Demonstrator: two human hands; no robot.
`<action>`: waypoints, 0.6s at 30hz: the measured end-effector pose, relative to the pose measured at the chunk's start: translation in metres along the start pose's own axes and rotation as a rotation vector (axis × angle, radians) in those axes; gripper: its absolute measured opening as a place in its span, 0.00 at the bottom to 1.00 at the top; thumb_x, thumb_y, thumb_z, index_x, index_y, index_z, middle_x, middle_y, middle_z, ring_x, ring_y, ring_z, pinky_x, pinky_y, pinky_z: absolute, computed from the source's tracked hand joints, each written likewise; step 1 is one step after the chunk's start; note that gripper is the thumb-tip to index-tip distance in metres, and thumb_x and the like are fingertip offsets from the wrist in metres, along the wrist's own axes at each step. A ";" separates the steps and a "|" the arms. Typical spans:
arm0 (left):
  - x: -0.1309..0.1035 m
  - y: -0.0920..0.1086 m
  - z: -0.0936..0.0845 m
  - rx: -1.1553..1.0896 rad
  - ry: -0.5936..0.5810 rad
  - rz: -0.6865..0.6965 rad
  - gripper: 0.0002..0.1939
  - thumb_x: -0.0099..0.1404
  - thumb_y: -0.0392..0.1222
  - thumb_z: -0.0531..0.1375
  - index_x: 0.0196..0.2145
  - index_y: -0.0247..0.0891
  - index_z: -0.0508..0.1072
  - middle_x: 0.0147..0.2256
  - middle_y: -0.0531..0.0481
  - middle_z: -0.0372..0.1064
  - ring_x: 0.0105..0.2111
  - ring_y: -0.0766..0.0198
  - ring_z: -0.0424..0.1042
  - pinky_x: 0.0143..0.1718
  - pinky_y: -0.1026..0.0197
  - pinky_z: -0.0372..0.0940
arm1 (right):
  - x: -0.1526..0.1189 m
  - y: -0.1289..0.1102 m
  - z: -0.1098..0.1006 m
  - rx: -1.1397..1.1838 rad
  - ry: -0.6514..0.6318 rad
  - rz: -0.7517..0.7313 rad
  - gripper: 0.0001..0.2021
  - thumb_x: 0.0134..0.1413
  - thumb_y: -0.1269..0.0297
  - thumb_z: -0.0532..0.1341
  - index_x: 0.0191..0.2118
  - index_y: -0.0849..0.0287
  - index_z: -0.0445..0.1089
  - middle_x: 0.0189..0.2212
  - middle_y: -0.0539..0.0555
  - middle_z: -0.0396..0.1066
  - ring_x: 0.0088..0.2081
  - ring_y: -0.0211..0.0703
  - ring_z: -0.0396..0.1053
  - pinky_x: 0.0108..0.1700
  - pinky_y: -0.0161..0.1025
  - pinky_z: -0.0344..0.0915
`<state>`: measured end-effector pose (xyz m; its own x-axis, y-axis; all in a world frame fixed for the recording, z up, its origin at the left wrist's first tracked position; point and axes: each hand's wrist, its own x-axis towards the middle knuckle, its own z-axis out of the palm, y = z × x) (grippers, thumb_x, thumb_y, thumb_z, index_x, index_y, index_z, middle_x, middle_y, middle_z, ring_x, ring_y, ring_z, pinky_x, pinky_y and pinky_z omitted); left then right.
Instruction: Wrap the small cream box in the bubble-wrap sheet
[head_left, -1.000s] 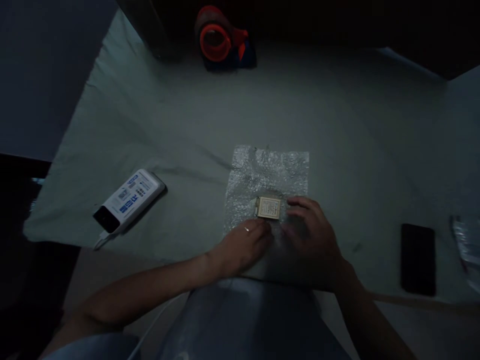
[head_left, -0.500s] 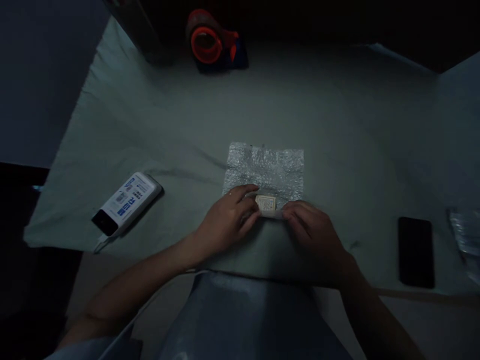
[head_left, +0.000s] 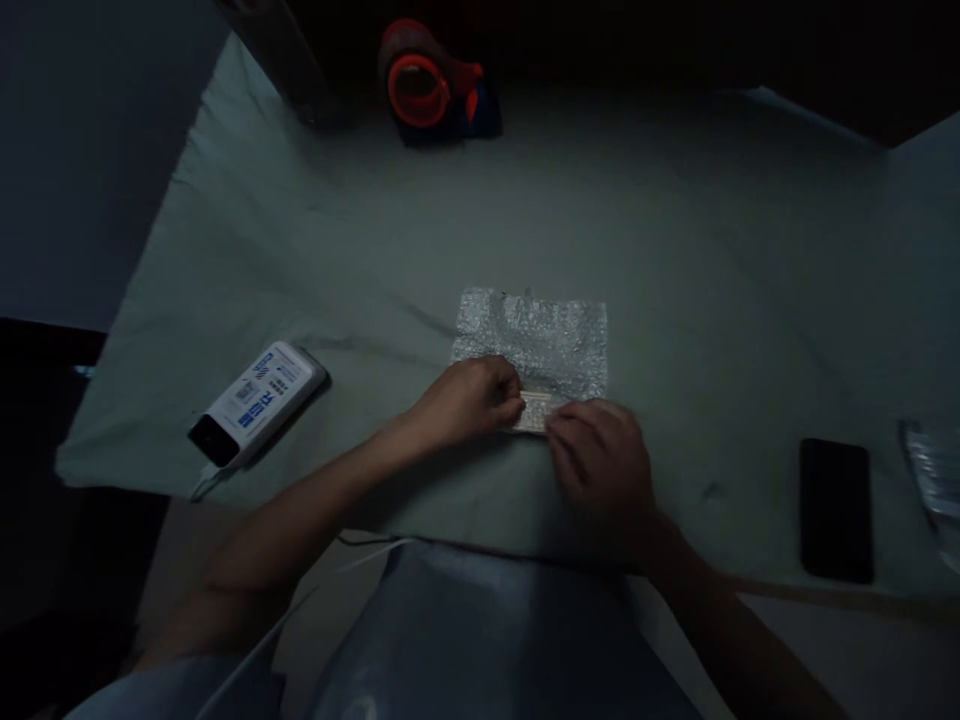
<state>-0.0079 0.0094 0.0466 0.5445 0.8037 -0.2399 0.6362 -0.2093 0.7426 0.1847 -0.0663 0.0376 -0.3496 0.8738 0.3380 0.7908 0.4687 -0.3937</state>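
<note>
One small flat item, under one folded bubble-wrap sheet, is pinched between left hand and right hand; tabletop edge: nearer the body; room: left open rightward, towards one black phone.

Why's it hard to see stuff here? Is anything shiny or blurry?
Head view: dim all over, with the top almost black; head view: tiny bright glints sparkle on the crinkly wrap; head view: the right hand looks dark and a little soft; head view: the small print on the white power bank is too fuzzy to read.
</note>
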 end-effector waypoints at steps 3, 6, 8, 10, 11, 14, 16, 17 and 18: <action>0.002 -0.001 0.000 -0.045 0.002 -0.003 0.04 0.59 0.38 0.58 0.29 0.36 0.71 0.32 0.51 0.73 0.33 0.64 0.71 0.37 0.63 0.63 | 0.000 -0.008 0.003 -0.026 -0.097 -0.119 0.11 0.56 0.72 0.57 0.44 0.58 0.70 0.38 0.56 0.74 0.43 0.46 0.67 0.45 0.45 0.62; -0.003 -0.003 -0.004 -0.115 0.034 -0.010 0.08 0.63 0.43 0.57 0.32 0.36 0.71 0.32 0.51 0.72 0.33 0.64 0.70 0.38 0.63 0.63 | 0.003 -0.012 0.007 -0.102 -0.129 -0.109 0.11 0.58 0.70 0.56 0.45 0.58 0.70 0.37 0.56 0.74 0.42 0.47 0.67 0.48 0.48 0.60; -0.013 -0.007 -0.008 -0.132 0.105 -0.026 0.12 0.65 0.47 0.55 0.34 0.36 0.71 0.33 0.51 0.71 0.35 0.64 0.70 0.40 0.61 0.63 | 0.005 -0.016 0.008 -0.151 -0.147 -0.079 0.11 0.58 0.70 0.56 0.45 0.58 0.70 0.38 0.56 0.74 0.42 0.47 0.67 0.54 0.53 0.56; -0.026 -0.015 -0.012 -0.096 0.137 -0.059 0.15 0.66 0.51 0.54 0.34 0.36 0.72 0.34 0.49 0.70 0.37 0.62 0.69 0.42 0.59 0.64 | 0.006 -0.019 0.007 -0.185 -0.166 -0.067 0.11 0.59 0.69 0.55 0.46 0.58 0.70 0.39 0.56 0.74 0.42 0.48 0.67 0.58 0.59 0.50; -0.034 -0.020 -0.013 -0.066 0.129 -0.059 0.15 0.63 0.51 0.57 0.34 0.36 0.72 0.35 0.49 0.69 0.39 0.61 0.69 0.44 0.58 0.64 | 0.006 -0.021 0.007 -0.195 -0.178 -0.069 0.11 0.59 0.68 0.55 0.46 0.57 0.69 0.39 0.56 0.74 0.42 0.47 0.67 0.59 0.61 0.48; -0.054 -0.034 -0.009 0.009 0.124 -0.074 0.12 0.60 0.48 0.61 0.36 0.36 0.72 0.42 0.45 0.67 0.46 0.57 0.67 0.49 0.54 0.63 | 0.005 -0.025 0.005 -0.215 -0.207 -0.072 0.12 0.60 0.68 0.54 0.47 0.58 0.69 0.39 0.56 0.74 0.41 0.48 0.67 0.60 0.66 0.43; -0.062 -0.039 -0.003 0.007 0.168 -0.090 0.09 0.63 0.45 0.58 0.31 0.36 0.71 0.46 0.44 0.65 0.49 0.57 0.65 0.53 0.53 0.62 | 0.005 -0.026 0.004 -0.213 -0.218 -0.070 0.12 0.60 0.68 0.54 0.47 0.59 0.69 0.40 0.57 0.74 0.42 0.48 0.67 0.61 0.68 0.40; -0.064 -0.040 0.001 0.010 0.205 -0.099 0.09 0.63 0.43 0.57 0.30 0.36 0.70 0.48 0.43 0.63 0.51 0.56 0.64 0.55 0.52 0.61 | 0.006 -0.026 0.004 -0.211 -0.221 -0.069 0.12 0.59 0.68 0.54 0.47 0.59 0.69 0.40 0.57 0.74 0.42 0.49 0.67 0.61 0.69 0.40; -0.065 -0.039 0.005 0.022 0.249 -0.109 0.08 0.64 0.43 0.56 0.30 0.35 0.69 0.50 0.42 0.61 0.53 0.56 0.62 0.56 0.52 0.59 | 0.006 -0.026 0.004 -0.210 -0.226 -0.066 0.12 0.59 0.68 0.55 0.47 0.59 0.69 0.40 0.57 0.74 0.42 0.49 0.67 0.61 0.69 0.39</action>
<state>-0.0651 -0.0374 0.0297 0.3224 0.9338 -0.1549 0.6971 -0.1235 0.7062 0.1599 -0.0730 0.0470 -0.4877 0.8602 0.1492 0.8410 0.5087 -0.1843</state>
